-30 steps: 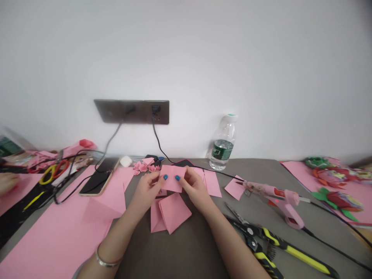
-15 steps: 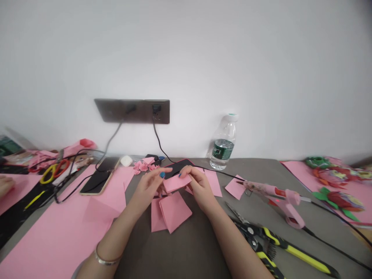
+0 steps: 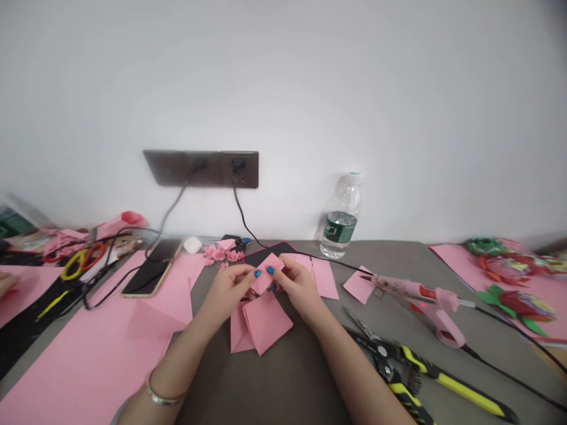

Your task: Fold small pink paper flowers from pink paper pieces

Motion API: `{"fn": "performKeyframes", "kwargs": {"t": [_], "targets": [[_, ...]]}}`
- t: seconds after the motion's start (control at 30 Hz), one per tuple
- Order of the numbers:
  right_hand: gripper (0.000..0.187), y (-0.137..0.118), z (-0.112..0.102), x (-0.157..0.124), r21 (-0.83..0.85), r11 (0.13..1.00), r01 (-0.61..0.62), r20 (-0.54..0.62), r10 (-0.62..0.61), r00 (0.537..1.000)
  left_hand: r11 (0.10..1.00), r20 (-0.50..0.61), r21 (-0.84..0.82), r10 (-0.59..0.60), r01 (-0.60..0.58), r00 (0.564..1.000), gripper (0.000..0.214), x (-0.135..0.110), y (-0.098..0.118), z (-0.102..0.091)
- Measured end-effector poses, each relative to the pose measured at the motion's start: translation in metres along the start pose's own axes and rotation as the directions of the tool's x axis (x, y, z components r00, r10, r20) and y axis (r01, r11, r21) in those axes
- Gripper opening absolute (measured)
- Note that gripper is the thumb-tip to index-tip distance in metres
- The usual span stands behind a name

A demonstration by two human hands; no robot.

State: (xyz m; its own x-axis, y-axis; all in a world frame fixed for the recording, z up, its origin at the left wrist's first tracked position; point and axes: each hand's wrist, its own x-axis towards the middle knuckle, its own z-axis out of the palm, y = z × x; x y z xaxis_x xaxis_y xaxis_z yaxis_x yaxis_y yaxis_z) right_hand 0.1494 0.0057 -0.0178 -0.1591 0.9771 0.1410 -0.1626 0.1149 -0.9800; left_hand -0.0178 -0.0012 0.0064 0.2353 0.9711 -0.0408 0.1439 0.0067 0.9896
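A small folded piece of pink paper (image 3: 268, 267) is pinched between my left hand (image 3: 234, 287) and my right hand (image 3: 297, 285), raised a little over the table. Both thumbs press on its near face, and the other fingers are mostly behind it. Just below my hands lie folded pink paper squares (image 3: 267, 323), overlapping one another. More pink paper pieces (image 3: 325, 277) lie beyond my right hand. Beyond my left hand sits a cluster of small crumpled pink paper shapes (image 3: 217, 254).
To the right lie a pink glue gun (image 3: 420, 295) with its cord and yellow-black pliers (image 3: 398, 366). A water bottle (image 3: 339, 221) stands by the wall. On the left are a phone (image 3: 153, 271), pink sheets (image 3: 97, 342), scissors (image 3: 75, 264) and another person's hand (image 3: 6, 283).
The held paper has turned from a wide strip to a diamond-like shape with a corner up. Both thumbs have come down onto its face, closer together.
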Motion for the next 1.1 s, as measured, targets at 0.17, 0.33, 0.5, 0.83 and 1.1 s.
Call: {"fn": "performKeyframes", "kwargs": {"t": [0.17,0.33,0.5,0.83,1.1], "targets": [[0.035,-0.0044,0.0003,-0.001,0.017,1.0,-0.007,0.03,0.006,1.0,1.0,0.052,-0.001,-0.014,0.014,0.999,0.031,-0.0002,0.0003,0.0012],[0.034,-0.005,-0.0001,-0.0018,0.029,0.999,-0.021,0.055,0.019,0.998,0.999,0.048,0.031,-0.017,0.016,0.999,0.029,-0.0006,0.0027,0.0012],[0.04,-0.0001,-0.0033,0.0001,-0.005,1.0,-0.02,-0.026,0.02,0.999,0.999,0.047,0.043,-0.013,0.011,0.999,0.031,-0.0014,0.0057,0.0011],[0.041,-0.0007,-0.0043,0.0003,0.014,1.0,-0.014,-0.011,0.014,1.0,1.0,0.065,0.0,-0.025,0.025,0.998,0.031,0.0001,-0.0001,0.0001],[0.038,0.0005,-0.0042,-0.0005,0.022,1.0,-0.01,0.002,0.01,1.0,1.0,0.07,0.001,-0.027,0.027,0.997,0.032,-0.0001,0.0021,-0.0011]]}}
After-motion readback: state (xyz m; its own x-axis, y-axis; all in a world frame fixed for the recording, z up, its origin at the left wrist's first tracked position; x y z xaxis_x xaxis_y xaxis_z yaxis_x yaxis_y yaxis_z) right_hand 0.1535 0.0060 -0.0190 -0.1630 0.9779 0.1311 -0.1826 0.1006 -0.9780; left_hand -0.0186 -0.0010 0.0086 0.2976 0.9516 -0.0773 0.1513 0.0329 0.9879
